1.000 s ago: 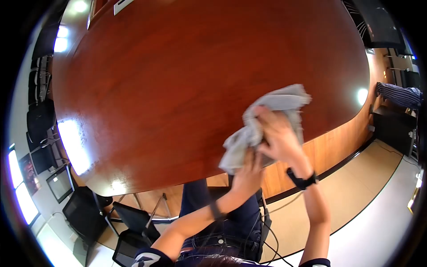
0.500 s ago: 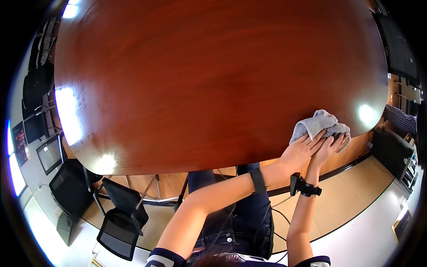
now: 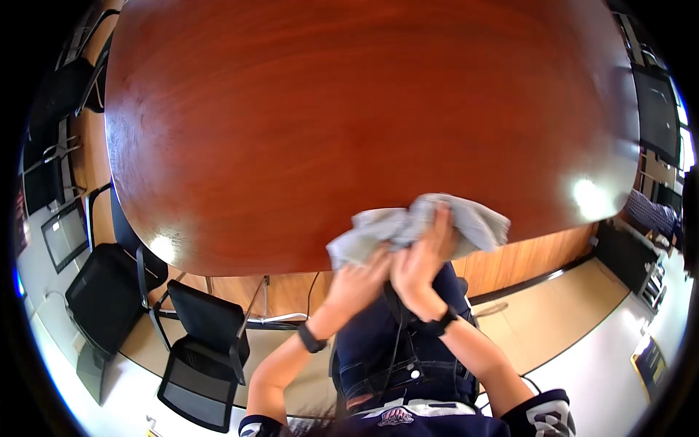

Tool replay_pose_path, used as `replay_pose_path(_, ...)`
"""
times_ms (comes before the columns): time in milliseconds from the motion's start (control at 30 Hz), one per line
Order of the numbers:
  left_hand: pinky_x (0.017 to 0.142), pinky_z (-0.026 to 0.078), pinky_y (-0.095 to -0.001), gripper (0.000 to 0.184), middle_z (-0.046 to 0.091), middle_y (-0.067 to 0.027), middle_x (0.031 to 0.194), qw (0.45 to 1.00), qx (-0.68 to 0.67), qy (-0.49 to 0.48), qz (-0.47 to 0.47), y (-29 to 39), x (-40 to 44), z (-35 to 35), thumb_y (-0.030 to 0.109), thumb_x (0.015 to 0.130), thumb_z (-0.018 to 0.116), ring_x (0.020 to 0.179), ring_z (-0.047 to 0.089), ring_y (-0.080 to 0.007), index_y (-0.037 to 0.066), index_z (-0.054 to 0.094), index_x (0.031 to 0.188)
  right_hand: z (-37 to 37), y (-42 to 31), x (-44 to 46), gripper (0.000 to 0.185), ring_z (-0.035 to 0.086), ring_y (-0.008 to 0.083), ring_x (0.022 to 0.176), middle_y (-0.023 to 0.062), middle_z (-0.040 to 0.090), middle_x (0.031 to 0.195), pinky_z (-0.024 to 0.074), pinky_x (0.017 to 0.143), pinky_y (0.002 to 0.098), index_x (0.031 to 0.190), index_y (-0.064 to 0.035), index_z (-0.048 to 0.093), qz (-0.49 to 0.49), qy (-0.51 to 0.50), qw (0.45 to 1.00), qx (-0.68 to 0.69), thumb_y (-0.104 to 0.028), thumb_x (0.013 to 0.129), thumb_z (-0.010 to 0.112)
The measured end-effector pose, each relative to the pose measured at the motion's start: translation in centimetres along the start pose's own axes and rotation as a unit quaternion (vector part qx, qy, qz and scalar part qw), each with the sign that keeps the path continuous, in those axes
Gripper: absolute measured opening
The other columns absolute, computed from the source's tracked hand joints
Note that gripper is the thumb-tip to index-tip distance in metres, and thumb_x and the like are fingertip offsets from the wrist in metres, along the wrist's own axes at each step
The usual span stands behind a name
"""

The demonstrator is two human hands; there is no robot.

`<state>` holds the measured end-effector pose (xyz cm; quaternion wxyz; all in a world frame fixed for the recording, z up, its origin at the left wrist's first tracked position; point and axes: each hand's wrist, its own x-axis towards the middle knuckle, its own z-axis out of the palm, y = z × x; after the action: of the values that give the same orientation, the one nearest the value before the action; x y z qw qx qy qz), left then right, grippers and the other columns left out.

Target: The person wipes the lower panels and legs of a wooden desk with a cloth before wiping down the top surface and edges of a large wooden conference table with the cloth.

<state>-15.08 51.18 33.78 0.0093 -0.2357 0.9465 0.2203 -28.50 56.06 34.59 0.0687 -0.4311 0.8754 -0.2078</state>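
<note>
A light grey cloth (image 3: 470, 222) is bunched and partly spread at the near edge of the glossy reddish-brown table (image 3: 328, 124). My left hand (image 3: 358, 282) pinches its left part, with the fingers under or behind its lower fold and slightly blurred. Closed on the middle of the cloth is my right hand (image 3: 422, 266), the fingers pointing away from me and smeared by motion. The two hands are close together, just over the table's edge. Dark bands circle both wrists.
A black mesh office chair (image 3: 200, 349) stands at the lower left, with another black chair (image 3: 109, 291) beyond it. Further chairs line the table's left side. At the right stands a black cabinet (image 3: 622, 251), near a patterned grey cloth item (image 3: 650, 211).
Both hands have moved left along the table's near edge with the cloth. The hands were overlapping on a folded cloth; now they are side by side and the cloth is spread wider.
</note>
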Motion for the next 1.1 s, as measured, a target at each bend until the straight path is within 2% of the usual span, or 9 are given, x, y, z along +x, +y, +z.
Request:
replay_pose_path(133, 0.094, 0.039, -0.0493, 0.06, 0.042, -0.0199, 0.132, 0.987, -0.023, 0.08, -0.139, -9.6, -9.4, 0.8, 0.013, 0.064, 0.069, 0.115, 0.048, -0.0363, 0.007, 0.05, 0.121, 4.8, -11.1, 0.9, 0.062, 0.024, 0.0305, 0.133, 0.0176, 0.027, 0.143, 0.0181, 0.106, 0.0497, 0.125, 0.0048, 0.042, -0.093, -0.175, 0.971, 0.133, -0.02, 0.071, 0.059)
replay_pose_path(200, 0.099, 0.031, -0.0538, 0.067, 0.036, -0.0266, 0.134, 0.97, -0.048, 0.06, -0.232, -12.1, -12.0, -0.9, 0.012, 0.065, 0.07, 0.123, 0.036, -0.0446, 0.003, 0.043, 0.127, 7.7, -14.7, 1.3, 0.065, 0.024, 0.0271, 0.135, 0.0156, 0.027, 0.144, 0.0173, 0.106, 0.0519, 0.124, 0.0041, 0.044, -0.208, -0.16, 0.952, 0.157, -0.021, 0.067, 0.062)
replay_pose_path(333, 0.101, 0.022, -0.0588, 0.076, 0.019, -0.0369, 0.137, 0.978, 0.069, 0.059, -0.188, -15.6, -15.6, -1.4, 0.037, 0.082, 0.057, 0.125, 0.023, -0.0543, -0.003, 0.021, 0.136, 9.1, -19.0, 2.6, 0.056, 0.024, 0.028, 0.134, 0.0153, 0.03, 0.143, 0.0164, 0.11, 0.0445, 0.125, 0.0041, 0.045, -0.288, -0.11, 0.932, 0.193, -0.021, 0.076, 0.052)
replay_pose_path(367, 0.1, 0.02, -0.0617, 0.082, 0.014, -0.0385, 0.137, 0.979, 0.066, 0.047, -0.185, -16.8, -16.1, -1.3, 0.045, 0.086, 0.048, 0.126, 0.018, -0.056, -0.002, 0.008, 0.14, 9.6, -19.8, 2.8, 0.054, 0.024, 0.0277, 0.134, 0.0151, 0.031, 0.142, 0.0162, 0.11, 0.0442, 0.125, 0.0039, 0.045, -0.286, -0.091, 0.935, 0.19, -0.021, 0.078, 0.05)
replay_pose_path(400, 0.1, 0.019, -0.0619, 0.085, 0.01, -0.0397, 0.137, 0.982, 0.1, 0.037, -0.153, -16.6, -15.6, -1.6, 0.044, 0.087, 0.047, 0.126, 0.015, -0.0571, -0.003, 0.0, 0.14, 9.7, -19.4, 2.7, 0.052, 0.025, 0.0273, 0.134, 0.0148, 0.032, 0.142, 0.016, 0.11, 0.0438, 0.126, 0.0036, 0.045, -0.287, -0.071, 0.936, 0.189, -0.021, 0.079, 0.047)
replay_pose_path(567, 0.101, 0.012, -0.0629, 0.089, 0.001, -0.0435, 0.136, 0.995, 0.064, -0.017, -0.071, -16.9, -15.4, -2.3, 0.043, 0.086, 0.047, 0.124, 0.005, -0.0629, -0.003, -0.007, 0.14, 9.9, -17.7, 2.1, 0.049, 0.028, 0.024, 0.132, 0.0138, 0.035, 0.139, 0.0139, 0.111, 0.0426, 0.125, 0.0022, 0.045, -0.288, -0.087, 0.926, 0.229, -0.02, 0.082, 0.044)
replay_pose_path(667, 0.096, 0.032, -0.0565, 0.081, 0.021, -0.0419, 0.132, 0.993, 0.119, 0.012, -0.021, -18.7, -17.8, -0.7, 0.038, 0.083, 0.054, 0.12, 0.032, -0.0533, -0.004, 0.012, 0.139, 9.3, -17.3, 2.1, 0.048, 0.03, 0.0272, 0.13, 0.0167, 0.038, 0.136, 0.0146, 0.112, 0.0437, 0.124, 0.0038, 0.046, -0.291, -0.075, 0.921, 0.247, -0.02, 0.082, 0.044)
replay_pose_path(967, 0.069, 0.043, -0.0379, 0.058, 0.044, -0.0298, 0.116, 0.992, 0.095, 0.013, 0.078, -19.0, -15.2, -2.5, 0.033, 0.08, 0.058, 0.092, 0.051, -0.0337, 0.001, 0.037, 0.124, 7.8, -17.5, 2.4, 0.05, 0.035, 0.0252, 0.128, 0.0144, 0.041, 0.134, 0.0172, 0.11, 0.0462, 0.123, 0.0035, 0.046, -0.277, -0.05, 0.926, 0.253, -0.018, 0.078, 0.048)
replay_pose_path(1100, 0.058, 0.048, -0.0296, 0.049, 0.054, -0.0244, 0.109, 0.982, 0.077, 0.04, 0.166, -16.8, -9.7, -3.2, 0.03, 0.078, 0.06, 0.08, 0.059, -0.025, 0.003, 0.048, 0.118, 4.5, -12.7, 4.8, 0.051, 0.039, 0.027, 0.125, 0.0154, 0.044, 0.132, 0.0182, 0.109, 0.0488, 0.121, 0.0034, 0.048, -0.296, -0.064, 0.93, 0.21, -0.018, 0.075, 0.051)
